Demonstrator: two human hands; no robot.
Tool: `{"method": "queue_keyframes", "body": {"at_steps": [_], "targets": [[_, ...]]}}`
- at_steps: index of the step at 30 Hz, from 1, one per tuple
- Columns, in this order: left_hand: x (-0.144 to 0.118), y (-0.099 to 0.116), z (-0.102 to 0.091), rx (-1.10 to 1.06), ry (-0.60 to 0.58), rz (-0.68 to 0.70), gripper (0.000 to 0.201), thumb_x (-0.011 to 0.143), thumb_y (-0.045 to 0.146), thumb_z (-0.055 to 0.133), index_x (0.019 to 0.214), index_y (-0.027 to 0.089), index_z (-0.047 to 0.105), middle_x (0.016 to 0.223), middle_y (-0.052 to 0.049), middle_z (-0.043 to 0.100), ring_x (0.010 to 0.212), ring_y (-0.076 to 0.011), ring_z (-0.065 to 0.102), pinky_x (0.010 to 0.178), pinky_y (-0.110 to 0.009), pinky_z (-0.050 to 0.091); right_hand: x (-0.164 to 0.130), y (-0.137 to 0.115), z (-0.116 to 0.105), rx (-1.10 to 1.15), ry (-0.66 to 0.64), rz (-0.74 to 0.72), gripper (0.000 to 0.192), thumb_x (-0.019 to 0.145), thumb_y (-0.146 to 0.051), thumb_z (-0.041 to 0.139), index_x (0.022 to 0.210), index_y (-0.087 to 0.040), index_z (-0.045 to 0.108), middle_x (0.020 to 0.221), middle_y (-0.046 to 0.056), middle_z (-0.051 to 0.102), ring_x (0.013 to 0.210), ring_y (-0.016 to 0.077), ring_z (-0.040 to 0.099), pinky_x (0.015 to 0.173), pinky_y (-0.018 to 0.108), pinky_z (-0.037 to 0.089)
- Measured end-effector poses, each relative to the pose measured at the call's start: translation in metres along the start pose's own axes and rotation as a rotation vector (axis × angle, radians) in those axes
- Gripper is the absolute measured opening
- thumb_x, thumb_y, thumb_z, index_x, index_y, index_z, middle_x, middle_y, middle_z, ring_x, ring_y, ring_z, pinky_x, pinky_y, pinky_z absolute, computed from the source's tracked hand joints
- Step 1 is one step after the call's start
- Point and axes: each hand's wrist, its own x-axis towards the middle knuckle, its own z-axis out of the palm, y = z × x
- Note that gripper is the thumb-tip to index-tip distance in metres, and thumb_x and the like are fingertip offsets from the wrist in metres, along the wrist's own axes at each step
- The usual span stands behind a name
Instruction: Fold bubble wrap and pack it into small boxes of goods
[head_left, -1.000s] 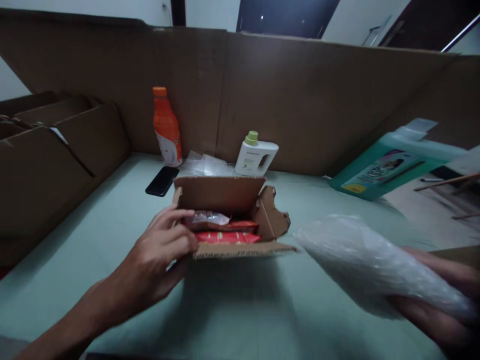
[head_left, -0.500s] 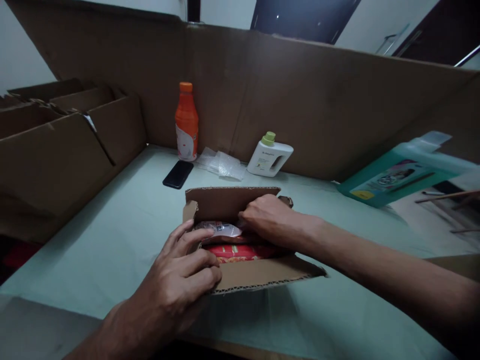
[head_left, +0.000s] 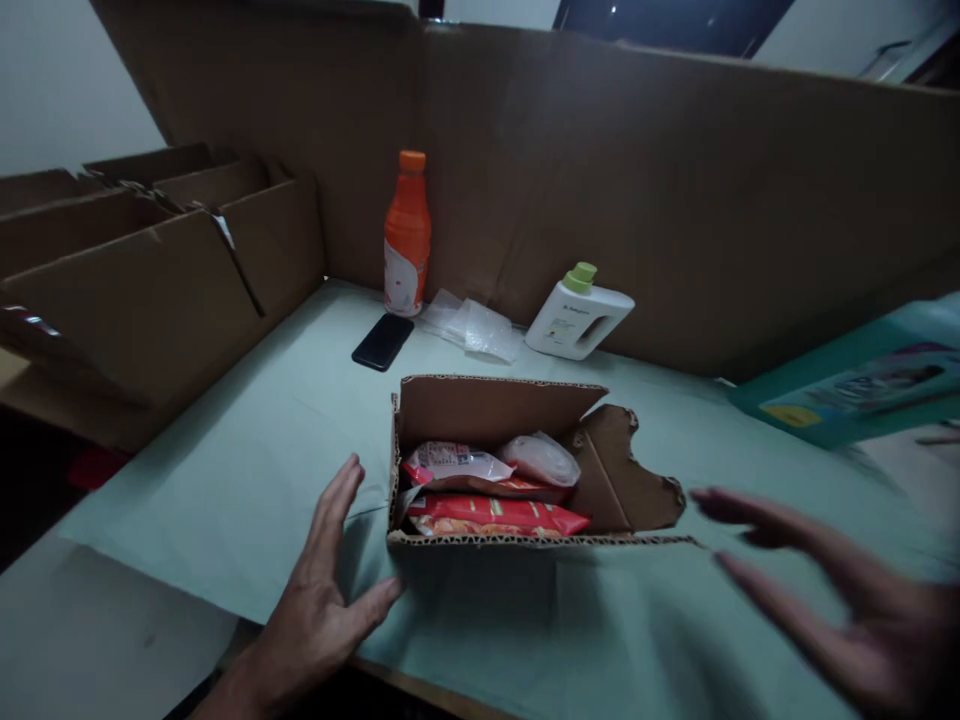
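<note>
Desk (head_left: 225, 480), green-covered: carries the open cardboard box (head_left: 495, 415). Box: red snack packets (head_left: 495, 515) and a newly added white wrapped bundle (head_left: 541, 458) inside; both hands have withdrawn since. Left hand (head_left: 322, 590): flat beside the box's left wall, fingers spread, empty. Right hand (head_left: 840, 590): blurred, right of the box, fingers open, empty.

dim light | cardboard screen (head_left: 675, 200) behind pale green tabletop (head_left: 247, 470) | white wall (head_left: 60, 90) left | dark opening (head_left: 675, 20) top
</note>
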Motion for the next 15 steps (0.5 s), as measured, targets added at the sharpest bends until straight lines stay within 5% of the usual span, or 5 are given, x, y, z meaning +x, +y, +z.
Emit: {"method": "queue_keyframes", "body": {"at_steps": [4, 7, 11, 15], "targets": [[0.012, -0.018, 0.025, -0.081, -0.069, -0.089, 0.091, 0.087, 0.035, 0.067, 0.160, 0.029, 0.013, 0.163, -0.017, 0.028, 0.151, -0.0376, 0.027, 0.120, -0.063, 0.027, -0.006, 0.009, 0.089, 0.121, -0.171, 0.071, 0.050, 0.079, -0.053, 0.068, 0.118, -0.023, 0.069, 0.104, 0.010, 0.076, 0.092, 0.0329, 0.070, 0.079, 0.044, 0.060], [0.048, -0.011, 0.045, -0.194, -0.001, -0.107, 0.087, 0.088, 0.037, 0.065, 0.159, 0.020, 0.017, 0.156, -0.019, 0.038, 0.149, -0.0353, 0.031, 0.121, -0.059, 0.026, 0.014, -0.002, 0.122, 0.259, -0.203, 0.148, 0.044, 0.079, -0.057, 0.065, 0.094, -0.016, 0.070, 0.089, 0.011, 0.076, 0.082, 0.0304, 0.070, 0.075, 0.043, 0.060], [0.072, 0.012, 0.076, -0.300, -0.037, -0.057, 0.085, 0.086, 0.036, 0.066, 0.157, 0.020, 0.023, 0.152, -0.018, 0.046, 0.147, -0.0342, 0.035, 0.121, -0.057, 0.030, 0.004, 0.016, 0.096, 0.256, -0.118, 0.221, 0.043, 0.078, -0.060, 0.067, 0.089, -0.018, 0.069, 0.087, 0.010, 0.076, 0.077, 0.0300, 0.071, 0.071, 0.042, 0.060], [0.042, 0.022, 0.079, -0.297, -0.109, 0.013, 0.082, 0.083, 0.038, 0.069, 0.155, 0.022, 0.033, 0.151, -0.016, 0.048, 0.145, -0.0348, 0.039, 0.119, -0.055, 0.036, -0.033, 0.023, 0.070, 0.104, 0.025, 0.163, 0.042, 0.080, -0.055, 0.068, 0.107, -0.023, 0.069, 0.103, 0.009, 0.075, 0.093, 0.0336, 0.070, 0.086, 0.050, 0.058]]}}
